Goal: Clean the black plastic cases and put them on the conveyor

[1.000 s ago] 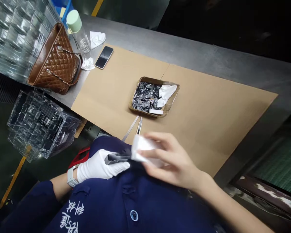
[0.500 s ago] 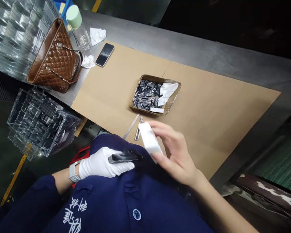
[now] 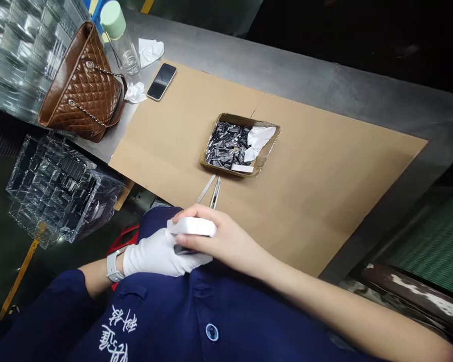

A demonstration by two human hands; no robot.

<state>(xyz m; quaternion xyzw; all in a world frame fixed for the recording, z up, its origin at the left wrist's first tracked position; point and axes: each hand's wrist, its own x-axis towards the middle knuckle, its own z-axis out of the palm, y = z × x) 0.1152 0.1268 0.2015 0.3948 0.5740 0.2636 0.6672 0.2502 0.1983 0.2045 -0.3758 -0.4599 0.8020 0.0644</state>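
My left hand, in a white glove, is closed around a black plastic part close to my body. Most of that part is hidden under my right hand and the glove. My bare right hand grips a smooth white block between thumb and fingers. The block lies over the black part, against or just above it; I cannot tell whether they touch. Beyond my hands a utility knife and a thin grey strip lie on the cardboard sheet.
A cardboard box holds many small dark pieces, a white cloth and another white block. A phone, crumpled tissues, a bottle and a brown quilted bag are at the left. Clear plastic trays stand below them.
My right hand has moved left and brought the white block over the black part in my left hand. My left hand has stayed nearly in place.
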